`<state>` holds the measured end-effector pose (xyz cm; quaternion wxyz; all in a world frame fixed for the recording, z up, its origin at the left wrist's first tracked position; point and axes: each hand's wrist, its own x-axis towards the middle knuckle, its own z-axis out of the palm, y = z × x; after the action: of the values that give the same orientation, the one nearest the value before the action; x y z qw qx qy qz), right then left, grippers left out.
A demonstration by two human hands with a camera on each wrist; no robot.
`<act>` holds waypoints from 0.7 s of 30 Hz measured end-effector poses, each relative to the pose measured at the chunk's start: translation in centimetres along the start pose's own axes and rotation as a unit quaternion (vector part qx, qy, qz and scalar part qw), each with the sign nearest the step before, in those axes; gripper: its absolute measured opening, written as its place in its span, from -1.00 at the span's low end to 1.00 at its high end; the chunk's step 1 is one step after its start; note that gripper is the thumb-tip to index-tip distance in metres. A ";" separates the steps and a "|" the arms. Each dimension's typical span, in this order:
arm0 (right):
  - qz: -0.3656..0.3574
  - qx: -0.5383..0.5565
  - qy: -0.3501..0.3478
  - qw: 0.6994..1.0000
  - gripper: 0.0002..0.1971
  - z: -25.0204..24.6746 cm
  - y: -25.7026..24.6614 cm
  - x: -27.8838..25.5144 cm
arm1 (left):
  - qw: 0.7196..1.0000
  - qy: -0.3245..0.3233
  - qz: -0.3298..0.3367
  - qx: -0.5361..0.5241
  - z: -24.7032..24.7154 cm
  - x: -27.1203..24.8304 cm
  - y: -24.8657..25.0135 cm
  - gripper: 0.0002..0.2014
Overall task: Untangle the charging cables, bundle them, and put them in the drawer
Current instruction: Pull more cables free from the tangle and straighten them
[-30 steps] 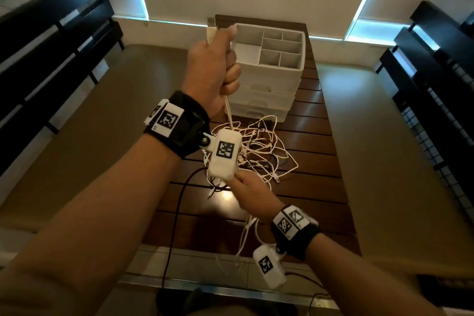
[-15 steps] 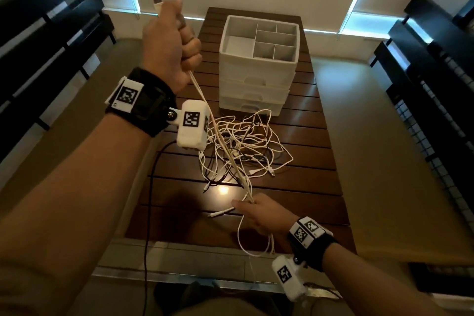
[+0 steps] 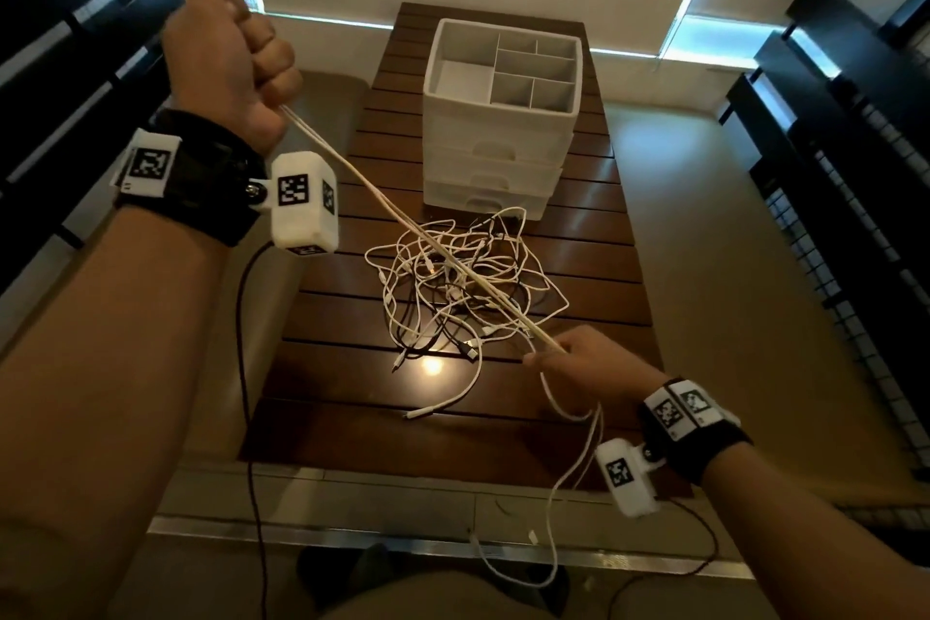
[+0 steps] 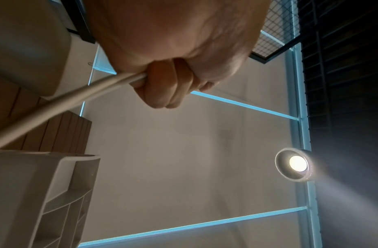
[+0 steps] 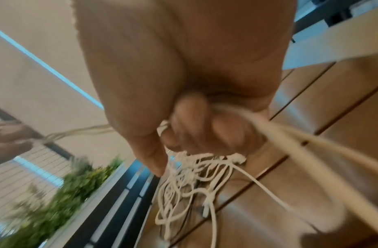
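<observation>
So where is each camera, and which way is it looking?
Head: on the person's head, looking down at the wooden table, the cable tangle, both forearms, the left hand and right hand.
Left wrist: under the left hand, looking up at a ceiling lamp; fingers grip the white cable.
Right wrist: under the right hand, blurred, facing the tangle.
Shared: all three show the taut cable.

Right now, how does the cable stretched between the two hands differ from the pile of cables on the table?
The stretched cable runs taut and straight in the air; the cable pile lies loose and looped on the table. The left hand and right hand grip the stretched cable; neither grips the pile. The pile includes black cable; the stretched one is white only. Both are thin cords.
</observation>
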<state>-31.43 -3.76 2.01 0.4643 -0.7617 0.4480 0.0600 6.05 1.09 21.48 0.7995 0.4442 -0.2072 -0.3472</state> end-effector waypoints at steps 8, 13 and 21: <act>0.046 0.006 0.063 0.997 -0.69 -7.6 1.3 -2.4 | 1.000 0.020 -0.007 -0.006 -1.7 0.1 0.2 -0.50; 0.058 -0.140 0.147 0.978 -0.62 -10.8 2.8 -1.4 | 1.000 0.019 -0.010 0.008 -1.8 0.0 -1.0 -0.50; 0.047 -0.218 0.175 0.959 -0.51 -6.6 2.9 0.7 | 0.998 0.059 0.003 0.029 -2.4 -0.2 -0.4 -0.47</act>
<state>-35.26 -9.74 3.47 0.1983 -0.8211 0.5336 0.0433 7.33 2.47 19.90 0.7983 0.4864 -0.1708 -0.3114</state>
